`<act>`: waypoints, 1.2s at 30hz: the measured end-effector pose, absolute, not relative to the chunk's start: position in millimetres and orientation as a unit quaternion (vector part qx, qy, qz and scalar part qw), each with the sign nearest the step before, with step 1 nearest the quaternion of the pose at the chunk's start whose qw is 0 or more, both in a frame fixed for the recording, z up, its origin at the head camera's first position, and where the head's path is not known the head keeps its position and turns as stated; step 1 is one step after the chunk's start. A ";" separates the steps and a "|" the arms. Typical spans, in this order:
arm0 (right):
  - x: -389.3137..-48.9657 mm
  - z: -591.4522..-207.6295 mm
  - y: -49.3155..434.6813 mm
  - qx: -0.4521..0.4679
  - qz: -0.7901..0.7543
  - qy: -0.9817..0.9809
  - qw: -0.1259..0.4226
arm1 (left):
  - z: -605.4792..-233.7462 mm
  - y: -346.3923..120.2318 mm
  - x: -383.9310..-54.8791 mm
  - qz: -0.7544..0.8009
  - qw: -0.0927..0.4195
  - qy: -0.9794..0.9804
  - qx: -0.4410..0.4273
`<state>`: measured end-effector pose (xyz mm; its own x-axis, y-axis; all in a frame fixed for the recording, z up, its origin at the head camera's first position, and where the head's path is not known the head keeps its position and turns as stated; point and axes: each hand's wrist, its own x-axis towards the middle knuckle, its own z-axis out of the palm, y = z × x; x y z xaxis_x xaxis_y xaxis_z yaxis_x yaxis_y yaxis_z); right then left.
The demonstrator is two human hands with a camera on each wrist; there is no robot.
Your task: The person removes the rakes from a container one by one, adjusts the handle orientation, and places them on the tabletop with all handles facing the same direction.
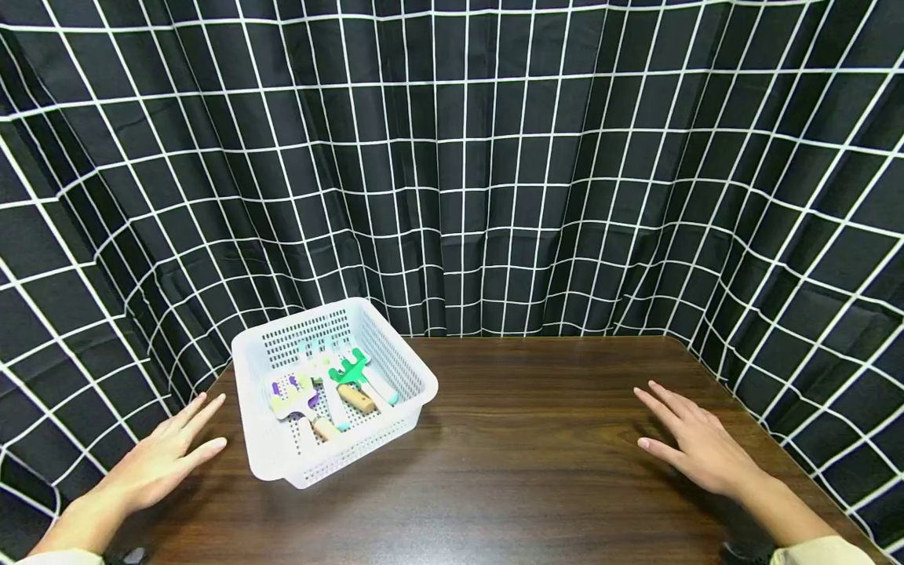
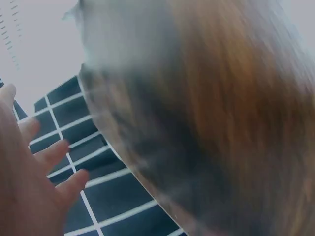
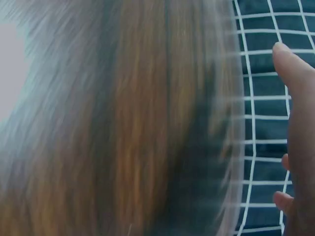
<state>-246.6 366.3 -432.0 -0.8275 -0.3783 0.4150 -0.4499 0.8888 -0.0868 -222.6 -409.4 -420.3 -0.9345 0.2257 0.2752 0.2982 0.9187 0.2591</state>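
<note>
While the person's left hand [image 1: 162,455] extends with its fingers straight and spread wide, the white perforated basket [image 1: 363,451] sits on the brown table [image 1: 523,447] just to that hand's right, apart from the fingertips. The basket contains small tools [image 1: 356,399], including a green fork-shaped tool [image 1: 349,372]. The right hand [image 1: 699,449], also spread wide, is positioned well apart from the basket. Beyond both hands hangs a black grid-patterned curtain [image 1: 494,173].

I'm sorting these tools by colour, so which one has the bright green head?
The fork lying right of the basket's middle: its pronged head is bright green, while the others look paler or purple.
</note>
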 end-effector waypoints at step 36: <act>-273.3 -425.0 282.0 0.274 0.166 -0.927 0.195 | -409.7 -348.0 -242.1 -0.308 0.205 -0.924 -0.096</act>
<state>-273.3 282.0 -425.0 -0.7734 -0.4436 0.4530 -0.5733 0.7943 -0.2010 -242.1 -348.0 -409.7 -0.8976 0.0509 0.4379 0.3032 0.7923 0.5294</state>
